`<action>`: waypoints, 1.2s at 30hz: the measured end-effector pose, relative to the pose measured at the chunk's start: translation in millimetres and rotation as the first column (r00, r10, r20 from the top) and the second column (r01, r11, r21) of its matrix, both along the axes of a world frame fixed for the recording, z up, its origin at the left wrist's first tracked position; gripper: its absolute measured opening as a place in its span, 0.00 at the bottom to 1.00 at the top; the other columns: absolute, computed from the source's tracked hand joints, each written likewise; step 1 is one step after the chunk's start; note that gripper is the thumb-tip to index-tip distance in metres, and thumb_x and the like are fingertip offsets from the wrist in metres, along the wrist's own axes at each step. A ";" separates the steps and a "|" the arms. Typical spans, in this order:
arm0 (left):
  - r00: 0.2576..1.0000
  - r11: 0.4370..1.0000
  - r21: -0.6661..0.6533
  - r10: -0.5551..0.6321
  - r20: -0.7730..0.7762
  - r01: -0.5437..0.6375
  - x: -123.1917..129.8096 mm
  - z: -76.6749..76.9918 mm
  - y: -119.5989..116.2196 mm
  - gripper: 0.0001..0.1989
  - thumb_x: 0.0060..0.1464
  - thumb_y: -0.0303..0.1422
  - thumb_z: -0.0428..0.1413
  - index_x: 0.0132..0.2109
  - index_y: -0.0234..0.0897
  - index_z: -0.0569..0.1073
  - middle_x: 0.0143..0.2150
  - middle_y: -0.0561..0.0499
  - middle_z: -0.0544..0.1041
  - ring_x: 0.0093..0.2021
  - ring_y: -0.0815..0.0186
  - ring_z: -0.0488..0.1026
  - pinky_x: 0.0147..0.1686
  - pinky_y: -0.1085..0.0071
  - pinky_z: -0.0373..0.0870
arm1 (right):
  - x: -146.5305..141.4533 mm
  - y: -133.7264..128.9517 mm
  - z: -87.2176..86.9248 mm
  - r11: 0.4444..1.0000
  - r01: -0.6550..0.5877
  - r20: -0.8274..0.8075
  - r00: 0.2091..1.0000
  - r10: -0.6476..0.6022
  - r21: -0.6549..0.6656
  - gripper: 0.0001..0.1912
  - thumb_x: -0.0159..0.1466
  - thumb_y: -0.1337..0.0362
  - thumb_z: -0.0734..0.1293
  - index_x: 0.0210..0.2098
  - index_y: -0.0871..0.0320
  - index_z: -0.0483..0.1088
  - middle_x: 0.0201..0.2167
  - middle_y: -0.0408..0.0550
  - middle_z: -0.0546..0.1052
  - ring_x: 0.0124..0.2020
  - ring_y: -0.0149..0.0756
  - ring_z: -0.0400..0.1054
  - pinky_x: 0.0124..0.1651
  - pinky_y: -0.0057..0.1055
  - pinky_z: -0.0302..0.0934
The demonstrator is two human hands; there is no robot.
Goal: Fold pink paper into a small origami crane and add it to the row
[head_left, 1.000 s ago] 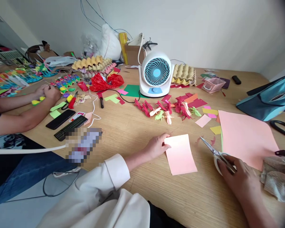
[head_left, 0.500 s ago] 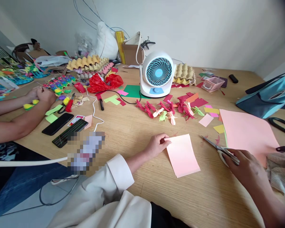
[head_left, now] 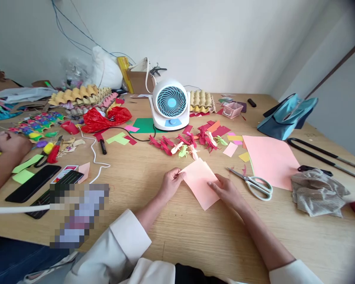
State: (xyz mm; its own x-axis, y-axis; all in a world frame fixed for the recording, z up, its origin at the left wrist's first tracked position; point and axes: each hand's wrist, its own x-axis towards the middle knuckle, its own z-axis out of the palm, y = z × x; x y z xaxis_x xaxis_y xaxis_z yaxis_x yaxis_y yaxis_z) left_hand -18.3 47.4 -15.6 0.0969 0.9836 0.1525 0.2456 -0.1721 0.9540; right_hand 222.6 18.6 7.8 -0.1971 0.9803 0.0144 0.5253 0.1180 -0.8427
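Pale pink paper sheets [head_left: 199,183], slightly offset from each other, are tilted between my two hands above the wooden table. My left hand [head_left: 172,182] pinches their left corner between thumb and fingers. On the right side, my right hand [head_left: 226,190] grips the sheets' edge, its thumb on top and its other fingers mostly hidden. White-handled scissors [head_left: 254,184] lie on the table to the right of my right hand, touched by neither hand. Beyond the sheets is a row of twisted red, pink and green paper pieces [head_left: 183,144].
A white fan [head_left: 170,104] stands at the back. Large pink paper [head_left: 270,159], a crumpled cloth [head_left: 318,192] and a blue bag [head_left: 284,118] are at right. Phones [head_left: 32,183], a white cable [head_left: 96,157] and another person's forearm [head_left: 6,167] are at left.
My right hand has let go of the scissors, moved left and taken the right side of the sheets. The sheets are now turned and lifted. The camera view has swung right.
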 end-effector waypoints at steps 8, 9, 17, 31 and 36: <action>1.000 1.000 0.017 -0.009 0.027 0.009 0.0 -2.4 3.1 0.18 0.56 0.43 0.54 0.26 0.35 0.69 0.22 0.56 0.64 0.26 0.70 0.61 0.28 0.74 0.59 | 0.7 -7.2 -9.8 0.996 0.079 -0.100 0.992 -0.083 -0.043 0.24 0.62 0.45 0.63 0.20 0.54 0.55 0.16 0.37 0.58 0.18 0.29 0.50 0.21 0.27 0.42; 1.000 1.000 0.024 -0.009 0.029 0.008 0.1 -2.5 3.1 0.17 0.56 0.43 0.54 0.27 0.35 0.69 0.23 0.56 0.64 0.26 0.70 0.61 0.28 0.74 0.58 | -0.3 -7.5 -9.5 0.995 0.089 -0.094 0.991 -0.092 -0.034 0.25 0.62 0.45 0.63 0.20 0.54 0.54 0.16 0.37 0.57 0.19 0.29 0.50 0.21 0.26 0.42; 1.000 0.998 0.057 0.006 0.005 -0.006 1.9 -4.7 -0.9 0.17 0.55 0.42 0.57 0.26 0.35 0.63 0.23 0.59 0.57 0.26 0.73 0.55 0.27 0.76 0.53 | 4.4 -8.9 -21.3 0.993 0.066 -0.103 0.992 -0.075 -0.093 0.27 0.60 0.40 0.65 0.22 0.57 0.60 0.17 0.38 0.57 0.20 0.26 0.48 0.21 0.26 0.40; 0.998 0.992 0.118 0.046 -0.052 -0.040 -6.2 -0.2 -2.2 0.20 0.57 0.42 0.54 0.22 0.35 0.61 0.22 0.58 0.54 0.25 0.73 0.53 0.26 0.75 0.51 | 22.2 -4.8 -13.9 0.995 0.104 -0.059 0.993 -0.103 0.010 0.26 0.63 0.42 0.62 0.23 0.57 0.65 0.17 0.40 0.60 0.19 0.28 0.50 0.21 0.26 0.43; 0.995 0.991 0.111 0.086 -0.043 -0.081 -11.1 0.6 2.0 0.17 0.57 0.40 0.54 0.25 0.36 0.64 0.23 0.58 0.58 0.26 0.72 0.57 0.28 0.75 0.54 | 37.8 -0.3 -9.9 0.956 0.248 0.123 0.956 -0.268 0.157 0.22 0.63 0.45 0.61 0.31 0.58 0.73 0.19 0.42 0.66 0.21 0.31 0.56 0.23 0.27 0.48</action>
State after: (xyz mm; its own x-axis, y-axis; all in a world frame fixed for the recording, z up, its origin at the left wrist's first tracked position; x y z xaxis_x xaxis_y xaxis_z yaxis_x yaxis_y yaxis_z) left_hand -29.3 49.4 -14.9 0.0252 0.9662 0.2566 0.3085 -0.2517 0.9173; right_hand 260.5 18.3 -2.1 0.0527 0.9882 0.1437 0.6655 0.0725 -0.7429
